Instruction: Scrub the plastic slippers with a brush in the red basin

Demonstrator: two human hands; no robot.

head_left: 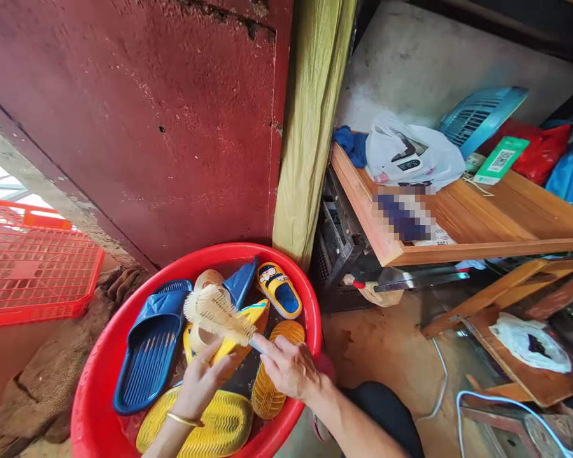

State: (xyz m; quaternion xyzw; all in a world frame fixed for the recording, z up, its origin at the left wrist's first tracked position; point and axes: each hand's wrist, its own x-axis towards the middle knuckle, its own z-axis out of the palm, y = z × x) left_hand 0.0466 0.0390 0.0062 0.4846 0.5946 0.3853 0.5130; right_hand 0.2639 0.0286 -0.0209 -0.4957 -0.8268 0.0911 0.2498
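My right hand is closed around the handle of a scrubbing brush with pale bristles. The brush lies over a small yellow slipper, which my left hand grips by its near side. Both hands are above a red basin of water. Around them in the basin are a large blue slipper, a beige slipper, another blue slipper and a small yellow-and-blue slipper. Yellow slippers with ridged soles lie nearest me, one sole partly behind my left wrist.
A red door and a yellowish curtain stand behind the basin. To the left are a red plastic crate and brown sacking. A wooden table with bags is on the right; a white cable runs across the floor.
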